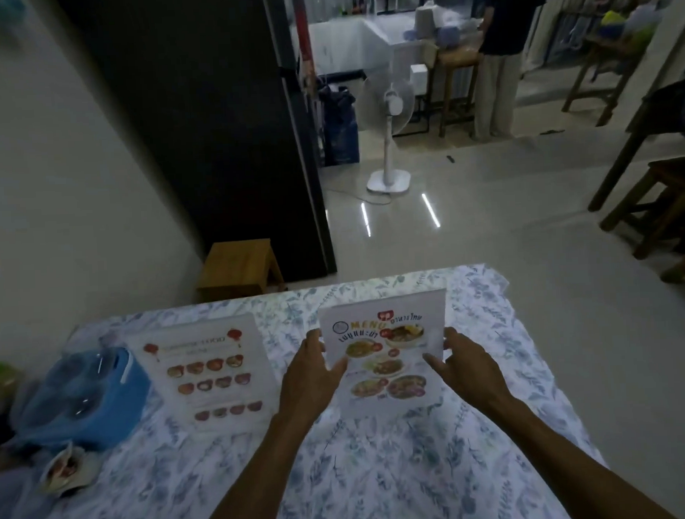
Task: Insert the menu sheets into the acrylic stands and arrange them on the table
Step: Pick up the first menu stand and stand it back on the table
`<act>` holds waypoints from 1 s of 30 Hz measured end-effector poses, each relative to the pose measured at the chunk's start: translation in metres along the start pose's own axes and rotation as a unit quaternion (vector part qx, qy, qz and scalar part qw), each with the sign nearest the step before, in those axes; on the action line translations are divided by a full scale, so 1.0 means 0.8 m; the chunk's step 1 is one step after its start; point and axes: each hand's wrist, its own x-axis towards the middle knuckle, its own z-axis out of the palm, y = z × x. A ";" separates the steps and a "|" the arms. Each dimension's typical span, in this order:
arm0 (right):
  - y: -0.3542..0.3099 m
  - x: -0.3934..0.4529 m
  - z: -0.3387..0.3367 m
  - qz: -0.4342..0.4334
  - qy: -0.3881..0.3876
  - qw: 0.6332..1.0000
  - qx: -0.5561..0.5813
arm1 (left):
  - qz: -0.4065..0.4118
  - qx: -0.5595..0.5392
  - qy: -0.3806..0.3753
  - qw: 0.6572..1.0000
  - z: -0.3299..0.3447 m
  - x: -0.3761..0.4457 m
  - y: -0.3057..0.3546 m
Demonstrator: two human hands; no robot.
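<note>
While my left hand (318, 368) and right hand (461, 360) pinch the side edges of the Thai menu stand (384, 347), it sits near the table's (381, 473) far edge, right of centre. The second menu stand (208, 375) is beside it, toward the left edge, sheet seemingly in. Probably just final positioning left.

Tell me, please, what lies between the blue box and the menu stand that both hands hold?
In the head view, a second menu stand with red lantern pictures lies between the blue box and the held menu stand, on the floral tablecloth.
</note>
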 end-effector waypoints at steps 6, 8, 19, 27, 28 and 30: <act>0.009 0.001 0.018 0.016 0.006 0.999 0.034 | -0.023 -0.011 -0.004 1.000 0.011 -0.004 0.001; 0.006 -0.001 0.016 0.016 0.017 0.999 0.031 | -0.029 -0.007 0.010 0.999 0.012 -0.004 0.002; -0.009 -0.014 0.007 0.055 0.020 0.996 0.066 | -0.023 0.007 0.015 1.000 0.006 -0.011 0.004; -0.020 -0.005 -0.069 0.065 0.080 0.990 0.091 | 0.076 -0.049 0.015 0.996 -0.017 0.027 0.044; -0.019 0.000 -0.081 0.060 0.091 0.990 0.087 | 0.089 -0.056 0.013 0.994 -0.018 0.034 0.056; -0.015 0.008 -0.105 0.057 0.112 0.988 0.087 | 0.118 -0.061 0.011 0.991 -0.019 0.048 0.082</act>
